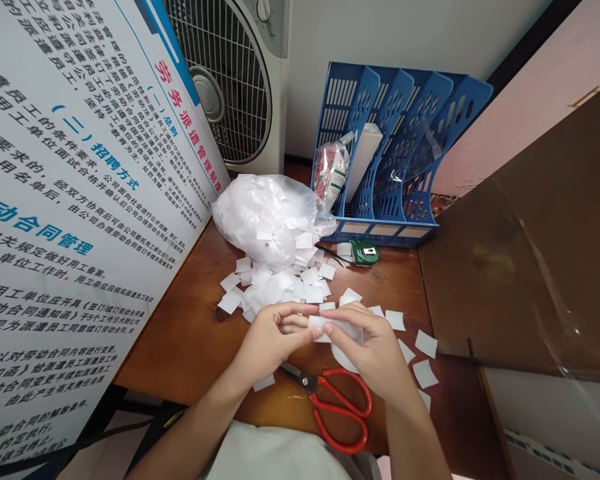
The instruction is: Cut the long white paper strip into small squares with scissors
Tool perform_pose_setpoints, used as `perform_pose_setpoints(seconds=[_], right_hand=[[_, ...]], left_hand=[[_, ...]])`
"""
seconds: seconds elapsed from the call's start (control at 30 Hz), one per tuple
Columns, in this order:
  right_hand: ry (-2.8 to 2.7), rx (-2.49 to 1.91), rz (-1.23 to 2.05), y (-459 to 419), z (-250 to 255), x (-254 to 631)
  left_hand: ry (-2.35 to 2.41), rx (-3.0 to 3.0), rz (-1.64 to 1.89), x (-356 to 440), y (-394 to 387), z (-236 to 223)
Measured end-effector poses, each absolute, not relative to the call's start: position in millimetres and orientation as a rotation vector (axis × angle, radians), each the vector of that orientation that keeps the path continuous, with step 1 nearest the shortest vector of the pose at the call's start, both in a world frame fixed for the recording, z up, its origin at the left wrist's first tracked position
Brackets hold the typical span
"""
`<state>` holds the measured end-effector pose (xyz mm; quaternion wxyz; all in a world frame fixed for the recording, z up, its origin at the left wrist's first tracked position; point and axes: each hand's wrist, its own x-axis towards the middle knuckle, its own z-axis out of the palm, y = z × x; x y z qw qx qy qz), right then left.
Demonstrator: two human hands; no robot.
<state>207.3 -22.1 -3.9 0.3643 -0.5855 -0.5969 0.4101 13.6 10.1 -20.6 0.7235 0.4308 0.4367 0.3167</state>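
Observation:
My left hand (275, 333) pinches the edge of a small white square piece (320, 321) between thumb and fingers. Meeting it from the other side, my right hand (373, 340) has its thumb and fingertips on the same piece. A larger white, soft-looking sheet (345, 360) hangs under my right palm; its kind is hard to make out. Just below both hands lie scissors with red handles (343, 407), their blades partly covered by my left hand. Beyond my fingers, a pile of white squares (280, 287) spreads over the wooden table (180, 333).
A full clear plastic bag (270, 207) stands behind the pile. A green tape measure (365, 253) lies before a blue file rack (395, 230). Loose squares (425, 343) are scattered on the right. A printed board (80, 200) borders the left, a brown panel (530, 267) the right, a fan (230, 87) the back.

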Motion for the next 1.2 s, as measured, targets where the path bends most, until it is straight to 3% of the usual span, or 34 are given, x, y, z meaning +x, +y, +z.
perform_pose_setpoints(seconds=[0.4,0.6,0.67,0.8,0.83,0.93,1.2], right_hand=[[-1.511,-1.538,1.068,-23.8,-0.6,208.2],[-1.849,-1.426,1.083,-13.5,10.6,213.8],[-1.955,-1.433,0.966,-13.8,15.0,213.1],[-1.984,-1.574,0.393,-41.8,23.4,212.2],[-2.021,-1.576,0.406,-54.3,23.7,212.8],[-2.219,-1.639,0.719,-94.5,13.2,214.4],[-2.220,-1.939,0.588,-136.8,-48.6,196.4]], left_hand=[[0.980,1.002,0.677,13.9,9.6,-18.5],[0.905,1.115,0.418,4.9,12.0,-16.9],[0.898,1.125,0.385,3.1,13.0,-16.2],[0.981,1.162,0.464,0.6,16.6,-16.3],[1.010,1.164,0.477,-0.4,17.9,-16.3],[1.091,1.135,0.481,-4.4,22.3,-15.6],[1.104,1.102,0.397,-14.2,26.9,-15.6]])
